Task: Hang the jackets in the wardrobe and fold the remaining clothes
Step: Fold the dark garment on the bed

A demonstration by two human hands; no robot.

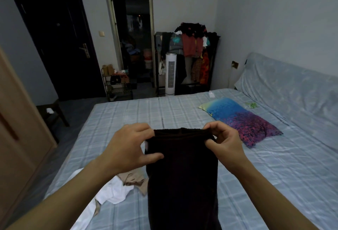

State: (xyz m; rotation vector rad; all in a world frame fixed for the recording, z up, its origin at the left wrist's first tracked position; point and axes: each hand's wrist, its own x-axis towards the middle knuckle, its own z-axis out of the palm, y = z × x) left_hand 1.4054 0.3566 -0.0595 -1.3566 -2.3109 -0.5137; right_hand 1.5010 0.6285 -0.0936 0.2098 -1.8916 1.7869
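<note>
A dark, near-black garment (182, 175) hangs lengthwise over the bed, held up by its top edge. My left hand (128, 147) pinches the top left corner, thumb in front of the cloth. My right hand (223, 143) pinches the top right corner. On the bed below my left forearm lie a white garment (111, 191) and a beige garment (133, 178), both crumpled. A wooden wardrobe (16, 138) stands at the left edge of the view.
The bed (128, 112) has a light blue checked sheet. A colourful blue and purple pillow (241, 120) lies at its right. Beyond the bed stand a full clothes rack (192, 47), a white tower fan (170, 74), a shoe rack (117, 85), a dark door (54, 37) and a stool (53, 112).
</note>
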